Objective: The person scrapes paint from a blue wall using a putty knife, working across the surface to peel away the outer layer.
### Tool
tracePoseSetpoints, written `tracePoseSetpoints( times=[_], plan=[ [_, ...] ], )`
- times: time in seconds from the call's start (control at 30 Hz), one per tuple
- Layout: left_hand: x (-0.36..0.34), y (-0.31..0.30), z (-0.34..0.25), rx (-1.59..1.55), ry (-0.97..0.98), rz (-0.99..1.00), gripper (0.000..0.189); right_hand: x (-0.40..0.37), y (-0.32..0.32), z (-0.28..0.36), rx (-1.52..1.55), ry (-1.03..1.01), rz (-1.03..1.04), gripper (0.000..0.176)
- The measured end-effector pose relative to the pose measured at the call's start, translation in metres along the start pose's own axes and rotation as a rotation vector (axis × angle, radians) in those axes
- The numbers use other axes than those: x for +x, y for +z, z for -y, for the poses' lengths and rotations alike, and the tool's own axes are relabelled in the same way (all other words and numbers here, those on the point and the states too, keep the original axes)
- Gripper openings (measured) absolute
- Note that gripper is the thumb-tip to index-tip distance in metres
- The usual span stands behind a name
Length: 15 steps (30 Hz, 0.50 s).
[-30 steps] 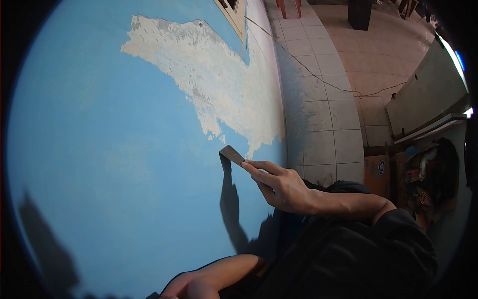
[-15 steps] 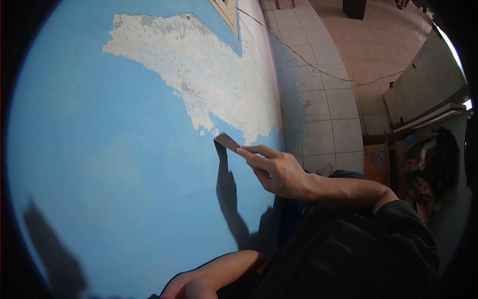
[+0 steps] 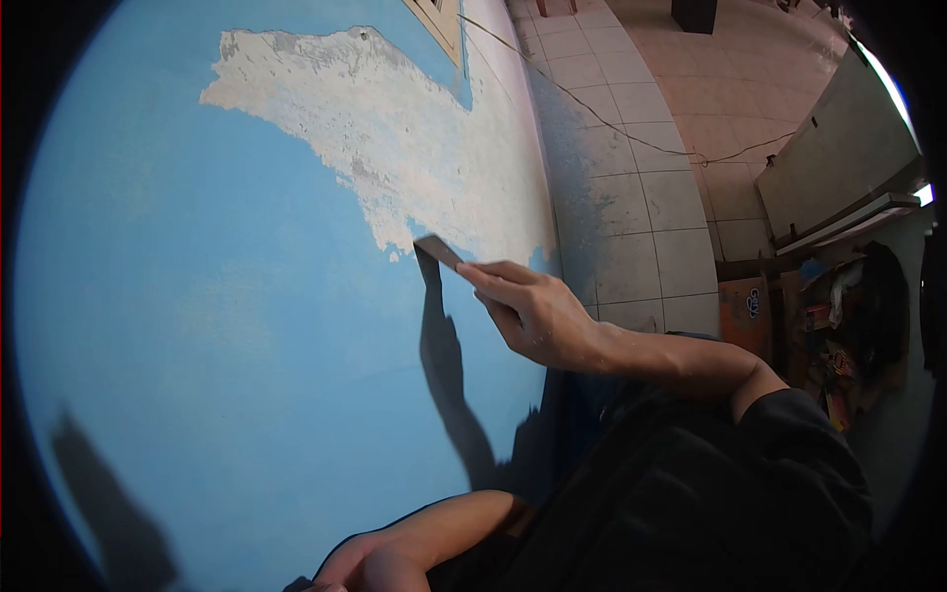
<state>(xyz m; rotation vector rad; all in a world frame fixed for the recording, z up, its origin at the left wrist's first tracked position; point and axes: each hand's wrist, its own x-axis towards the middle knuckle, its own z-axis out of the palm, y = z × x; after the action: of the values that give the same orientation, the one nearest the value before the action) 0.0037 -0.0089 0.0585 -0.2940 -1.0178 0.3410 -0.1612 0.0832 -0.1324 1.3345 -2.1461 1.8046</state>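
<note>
My right hand (image 3: 547, 314) is closed around a flat metal scraper (image 3: 441, 251), gripped between thumb and fingers. The blade's tip is at the lower edge of a bare whitish patch (image 3: 395, 158) on the blue painted wall (image 3: 256, 326); whether it touches cannot be told. Its dark shadow falls on the paint just below. My left hand (image 3: 370, 565) is low in the view, close to the wall. The bottom edge cuts it off, so its fingers are mostly hidden.
A pale tiled floor (image 3: 631, 212) runs along the wall, with a thin cable (image 3: 617, 128) across it. To the right are an orange box (image 3: 745, 311), a pale panel (image 3: 838, 153) and cluttered shelving. A window frame corner (image 3: 439, 30) shows at the top.
My right hand and the scraper have moved up and slightly left along the patch's lower edge. The whole view has shifted a little. My left arm stays about where it was.
</note>
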Motion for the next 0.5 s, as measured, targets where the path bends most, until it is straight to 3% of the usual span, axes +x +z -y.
tracePoseSetpoints(
  times=[0.3, 0.5],
  plan=[
    [0.001, -0.004, -0.001, 0.032, -0.011, 0.032, 0.038, -0.023, -0.009, 0.014, 0.003, 0.104, 0.158, 0.051],
    [0.002, -0.005, -0.002, 0.044, -0.010, 0.064, 0.038, -0.034, 0.005, 0.008, -0.025, 0.011, 0.066, 0.049]
  ],
)
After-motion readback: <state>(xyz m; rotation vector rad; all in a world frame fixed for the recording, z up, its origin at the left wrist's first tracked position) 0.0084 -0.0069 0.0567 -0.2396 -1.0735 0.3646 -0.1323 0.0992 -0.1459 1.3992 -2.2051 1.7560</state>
